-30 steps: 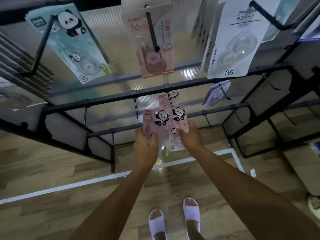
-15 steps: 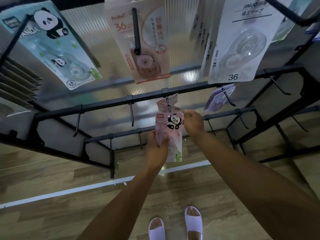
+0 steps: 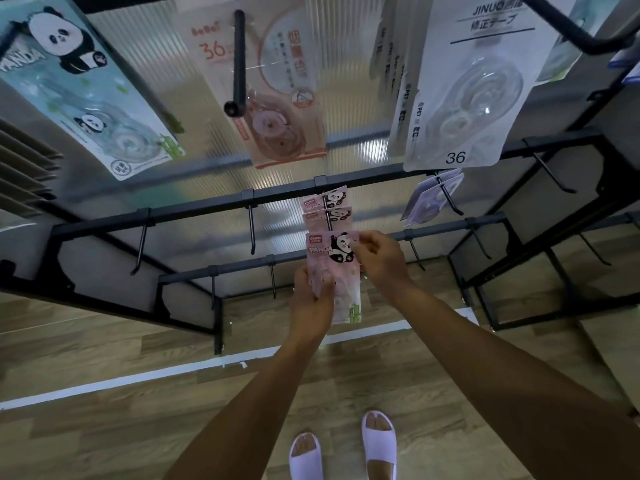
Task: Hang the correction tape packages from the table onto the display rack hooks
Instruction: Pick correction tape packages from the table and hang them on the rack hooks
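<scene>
Pink package (image 3: 332,271): glossy card with a panda print, held upright between my two hands, just below and in front of the hook it is meant for.
Left hand (image 3: 311,299): fingers wrapped round the lower half of the package, steadying its weight; I should keep this grip light so the card can tilt.
Right hand (image 3: 377,258): fingertips pinching the top right corner beside the panda. I judge this hand must steer the hang hole, which I cannot make out from here.
Hook (image 3: 328,216): black prong on the rack bar, already carrying two matching pink panda packages (image 3: 327,206). I should line the hole up with the tip, then push back level.
Risk: knocking the hung ones askew, I reckon.
Upper packages: blue panda card (image 3: 90,88) and white one marked 36 (image 3: 464,91) hang above, well clear.
</scene>
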